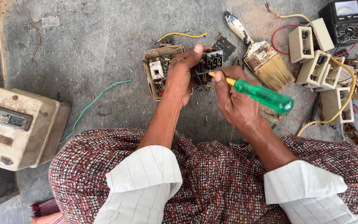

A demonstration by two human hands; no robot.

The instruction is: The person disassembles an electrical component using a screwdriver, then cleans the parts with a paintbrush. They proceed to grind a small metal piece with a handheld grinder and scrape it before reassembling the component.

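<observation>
Nearest to you, your lap is covered by a red-brown patterned cloth (212,174), with your white striped sleeves (141,182) rolled back above it. Just beyond, your right hand (235,101) is closed around a screwdriver with a translucent green plastic handle (264,96), its yellow-collared shaft aimed left into the part you are working on. Your left hand (182,74) is clenched around a small black plastic switch block with metal contacts (209,64), thumb pressed over its top, holding it up over the grey concrete floor (104,45).

As far as can be judged, the work is midway: the block is already out of its housing, and the screwdriver tip sits at its side, so screws or contacts are probably yet to be dealt with. Whether any are already loose is too small to tell.

Directly behind your left hand lies an open beige plastic casing with exposed parts inside (158,68). To the left sits a worn cream metal starter box with red and green buttons (19,128), and a thin green wire (94,101) lies between. Farther right are a worn paintbrush with pale bristles (262,56), several beige switch housings (318,66), and, at the far corner, a black analogue multimeter (344,20).
</observation>
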